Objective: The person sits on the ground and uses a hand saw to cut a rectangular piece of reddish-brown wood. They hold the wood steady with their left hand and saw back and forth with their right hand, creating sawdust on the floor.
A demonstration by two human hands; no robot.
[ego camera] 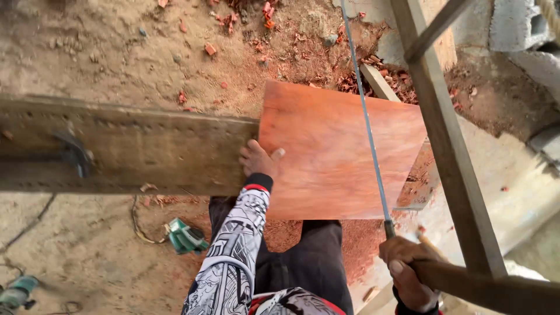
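A reddish wooden board lies flat at the end of a long worn workbench plank. My left hand presses down on the board's left edge, fingers spread, where it meets the plank. My right hand grips the wooden handle of a frame saw. Its thin blade runs across the right part of the board from far to near. The saw's wooden frame bar slants to the right of the blade.
Red sawdust and wood chips cover the sandy ground below the board. A green power tool with a cable lies near my legs; another sits at bottom left. A hammer rests on the plank. Concrete blocks stand top right.
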